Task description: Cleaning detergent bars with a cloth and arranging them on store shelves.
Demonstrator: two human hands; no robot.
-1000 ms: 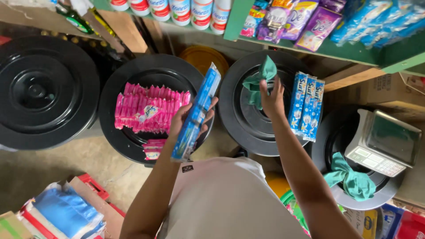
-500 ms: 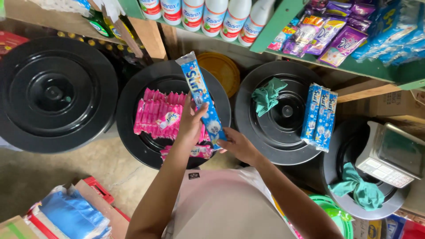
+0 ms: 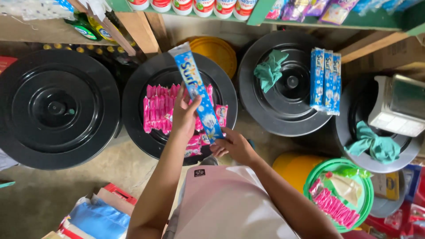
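Strip of blue sachets (image 3: 197, 93) – now gripped by both hands | left hand (image 3: 185, 116) mid-strip, right hand (image 3: 234, 146) newly pinching 5 o'clock end | green cloth (image 3: 270, 70) released – lies on black drum lid (image 3: 283, 84), 2 o'clock

Strip (image 3: 197, 90) blue with white flecks; sachets (image 3: 160, 108) pink; lids (image 3: 57, 108) black; rags (image 3: 270, 70) teal; bucket (image 3: 290, 166) yellow; basin (image 3: 369, 194) green; shirt (image 3: 230, 208) pale pink.

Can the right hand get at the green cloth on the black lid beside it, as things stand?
Probably not at once: the right hand grips the blue sachet strip, though nothing blocks the way to the green cloth.
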